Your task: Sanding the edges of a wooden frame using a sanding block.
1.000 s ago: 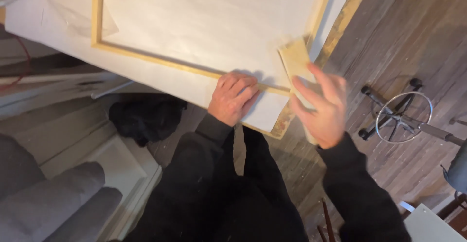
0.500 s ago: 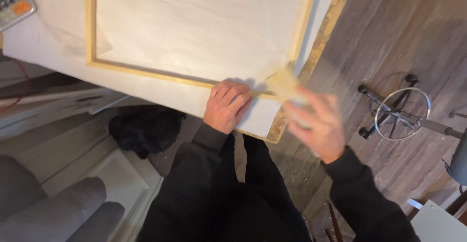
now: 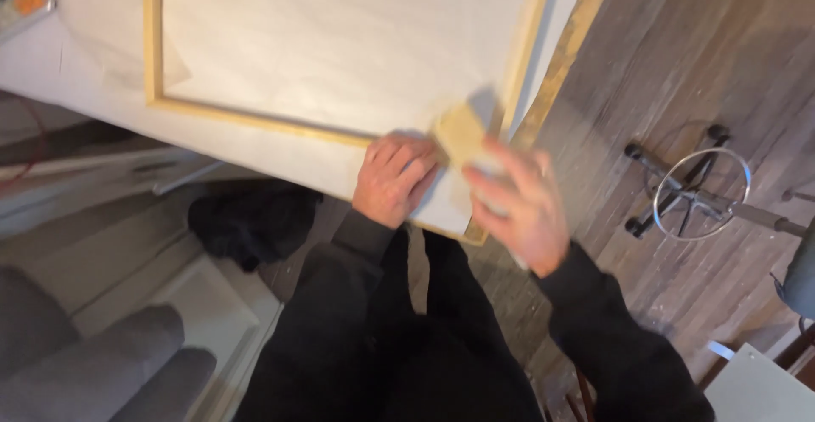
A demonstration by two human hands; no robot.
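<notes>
**One camera on my head, looking straight down**

I have a single view, worn on my head and aimed steeply down over my chest and dark sleeves. It sits close to the work: my left hand (image 3: 395,177) and right hand (image 3: 519,205) fill the centre. The white table (image 3: 280,154) with the wooden frame (image 3: 255,120) runs from 9 to 1 o'clock. The plank floor (image 3: 696,65) lies at 3 o'clock. No second view shares this scene.

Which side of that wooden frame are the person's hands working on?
The near rail, at its right corner. The left hand presses flat there, and the right hand holds a tan block against it. The other rails go untouched.
</notes>
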